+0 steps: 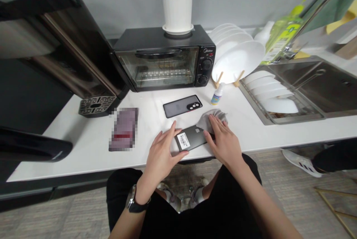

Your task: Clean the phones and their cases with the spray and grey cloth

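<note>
A dark grey smartphone (pixel 196 139) lies back up on the white counter near its front edge, a white barcode label on its left end. My left hand (pixel 164 149) grips that end between thumb and fingers. Under the fingers of my right hand (pixel 223 138) a grey cloth (pixel 210 118) is pressed onto the phone's right end, which it partly hides. Just behind the phone rests a phone case (pixel 181 107) with a black rim and camera cutouts. A small white spray bottle (pixel 217 94) with a colourful label stands behind the cloth.
A blurred-out purple item (pixel 124 129) lies to the left on the counter (pixel 92 138). A toaster oven (pixel 164 60) stands at the back, bearing a white pot (pixel 177 1). Right of it are racked plates (pixel 238 60) and a sink (pixel 329 79). A dark machine (pixel 97 64) stands left.
</note>
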Action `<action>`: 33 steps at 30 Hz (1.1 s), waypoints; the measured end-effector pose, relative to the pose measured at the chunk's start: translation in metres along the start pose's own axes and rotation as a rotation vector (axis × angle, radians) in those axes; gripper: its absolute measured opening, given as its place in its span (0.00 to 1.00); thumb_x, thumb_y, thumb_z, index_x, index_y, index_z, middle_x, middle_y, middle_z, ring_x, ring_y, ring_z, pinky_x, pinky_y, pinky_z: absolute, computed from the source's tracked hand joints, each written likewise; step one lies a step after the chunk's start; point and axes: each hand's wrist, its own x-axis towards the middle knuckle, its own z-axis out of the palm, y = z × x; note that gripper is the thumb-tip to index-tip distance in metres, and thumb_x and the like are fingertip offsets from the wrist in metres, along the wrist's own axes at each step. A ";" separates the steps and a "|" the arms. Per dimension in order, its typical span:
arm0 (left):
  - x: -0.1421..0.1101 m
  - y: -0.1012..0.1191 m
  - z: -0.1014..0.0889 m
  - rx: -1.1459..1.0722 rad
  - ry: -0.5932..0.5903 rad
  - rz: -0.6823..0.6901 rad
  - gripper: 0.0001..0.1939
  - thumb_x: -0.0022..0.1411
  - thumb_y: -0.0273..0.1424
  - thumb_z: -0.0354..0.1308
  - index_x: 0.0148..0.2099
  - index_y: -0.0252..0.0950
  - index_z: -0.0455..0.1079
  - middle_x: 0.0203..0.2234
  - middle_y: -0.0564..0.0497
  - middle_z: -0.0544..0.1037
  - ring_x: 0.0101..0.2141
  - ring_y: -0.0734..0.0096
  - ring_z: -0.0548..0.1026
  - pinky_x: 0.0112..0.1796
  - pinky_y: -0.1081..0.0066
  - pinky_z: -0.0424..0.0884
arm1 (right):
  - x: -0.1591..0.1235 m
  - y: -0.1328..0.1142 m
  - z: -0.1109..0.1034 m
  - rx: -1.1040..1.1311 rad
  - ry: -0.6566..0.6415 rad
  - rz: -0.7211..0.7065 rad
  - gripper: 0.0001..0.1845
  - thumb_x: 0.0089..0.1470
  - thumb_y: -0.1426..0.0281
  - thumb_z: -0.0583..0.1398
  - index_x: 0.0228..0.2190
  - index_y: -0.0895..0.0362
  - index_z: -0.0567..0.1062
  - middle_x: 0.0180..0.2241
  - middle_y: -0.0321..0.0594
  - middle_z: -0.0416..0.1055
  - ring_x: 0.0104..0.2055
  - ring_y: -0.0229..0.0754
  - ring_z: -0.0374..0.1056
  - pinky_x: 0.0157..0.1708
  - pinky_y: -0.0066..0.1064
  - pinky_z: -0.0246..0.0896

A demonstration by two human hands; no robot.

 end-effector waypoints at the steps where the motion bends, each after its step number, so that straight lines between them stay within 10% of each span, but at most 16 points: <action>1: 0.000 0.000 0.000 -0.001 0.002 0.002 0.58 0.61 0.36 0.72 0.78 0.50 0.34 0.63 0.49 0.75 0.64 0.56 0.70 0.68 0.48 0.56 | 0.003 -0.006 0.002 -0.004 0.012 0.008 0.35 0.71 0.54 0.51 0.68 0.66 0.63 0.68 0.57 0.62 0.70 0.59 0.60 0.68 0.55 0.57; 13: -0.013 -0.006 0.007 0.109 0.097 0.013 0.55 0.60 0.19 0.58 0.79 0.43 0.29 0.61 0.42 0.76 0.61 0.55 0.74 0.65 0.48 0.64 | -0.028 -0.119 0.011 0.204 -0.142 -0.208 0.34 0.69 0.65 0.51 0.68 0.73 0.59 0.70 0.60 0.57 0.74 0.54 0.52 0.71 0.50 0.53; 24: -0.004 0.002 0.003 0.043 0.094 0.008 0.59 0.59 0.39 0.73 0.78 0.47 0.35 0.60 0.46 0.77 0.60 0.51 0.73 0.65 0.47 0.62 | -0.040 -0.011 -0.014 0.078 -0.044 -0.092 0.31 0.70 0.69 0.49 0.71 0.54 0.57 0.70 0.46 0.60 0.72 0.52 0.56 0.68 0.56 0.58; 33: -0.005 -0.001 0.003 0.036 0.063 0.008 0.56 0.62 0.36 0.70 0.78 0.47 0.35 0.61 0.46 0.76 0.61 0.53 0.72 0.64 0.49 0.63 | -0.053 -0.076 -0.004 0.204 -0.142 -0.267 0.32 0.67 0.69 0.52 0.69 0.60 0.61 0.70 0.48 0.59 0.73 0.51 0.54 0.70 0.53 0.55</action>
